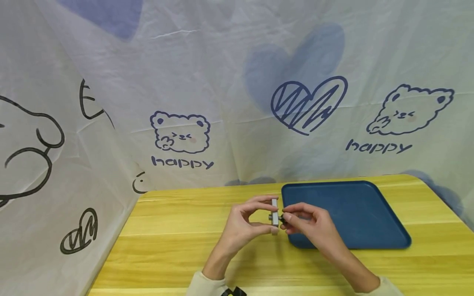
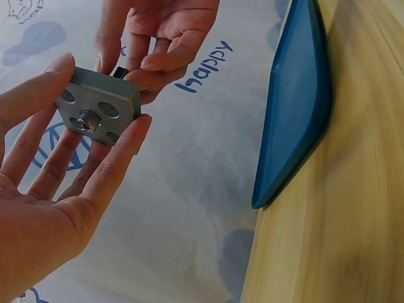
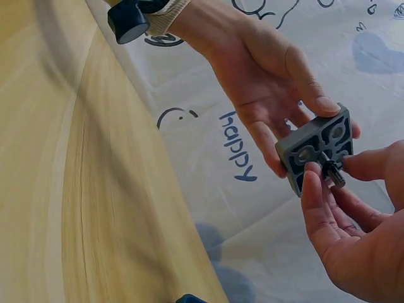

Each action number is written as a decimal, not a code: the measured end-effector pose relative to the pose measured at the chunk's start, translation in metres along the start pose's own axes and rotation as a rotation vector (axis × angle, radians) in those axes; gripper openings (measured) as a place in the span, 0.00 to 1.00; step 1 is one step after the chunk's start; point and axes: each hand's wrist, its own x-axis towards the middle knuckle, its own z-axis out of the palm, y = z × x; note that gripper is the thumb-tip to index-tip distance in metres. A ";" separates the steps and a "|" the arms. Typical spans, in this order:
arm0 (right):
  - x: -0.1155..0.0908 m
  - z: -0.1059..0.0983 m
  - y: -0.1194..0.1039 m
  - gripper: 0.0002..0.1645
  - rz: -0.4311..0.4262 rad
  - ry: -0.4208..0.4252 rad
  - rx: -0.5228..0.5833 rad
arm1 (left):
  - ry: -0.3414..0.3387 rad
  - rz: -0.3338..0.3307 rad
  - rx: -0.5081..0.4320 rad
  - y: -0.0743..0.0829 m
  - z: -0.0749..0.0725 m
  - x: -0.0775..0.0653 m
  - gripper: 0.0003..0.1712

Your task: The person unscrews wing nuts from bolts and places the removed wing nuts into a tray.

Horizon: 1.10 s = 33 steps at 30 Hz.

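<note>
The left hand (image 1: 240,222) grips a grey, square, metal-looking plate with round holes (image 2: 93,102) by its opposite edges, thumb on one side and fingers on the other; this grip leaves both broad faces clear and presumably steadies the piece. The right hand (image 1: 316,224), directly facing it, pinches a dark, ridged, rod-like stem (image 3: 335,175) projecting from the plate's centre, a hold that seems chosen for fine control. A short silver cylindrical end (image 2: 89,120) protrudes from the face toward the left palm. The plate is held upright between the hands, above the tabletop of yellow, wood-grained boarding (image 1: 166,234). A dark blue, rectangular, raised-rim tray (image 1: 355,216) lies beneath and to the right of the right hand. Beyond both hands hangs a creased white fabric sheet (image 1: 229,82) printed with hearts, bear faces and "happy"; similar sheeting stands to their left.
</note>
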 end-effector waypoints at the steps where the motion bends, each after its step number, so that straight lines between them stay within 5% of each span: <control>1: 0.000 0.000 0.000 0.23 0.008 -0.007 0.008 | -0.005 -0.001 -0.002 0.000 0.000 0.000 0.23; 9: 0.001 -0.001 0.003 0.21 0.003 -0.016 -0.002 | -0.025 -0.034 -0.055 0.000 0.003 0.000 0.22; 15: 0.000 0.001 0.004 0.15 -0.088 0.015 -0.100 | -0.019 -0.036 -0.045 0.000 0.002 -0.001 0.22; 22: -0.004 0.006 0.008 0.07 -0.295 0.053 -0.269 | -0.004 -0.042 -0.013 0.000 0.001 -0.001 0.23; 33: -0.002 0.010 0.015 0.19 -0.713 0.132 -0.546 | 0.017 0.007 0.016 0.000 -0.002 -0.001 0.23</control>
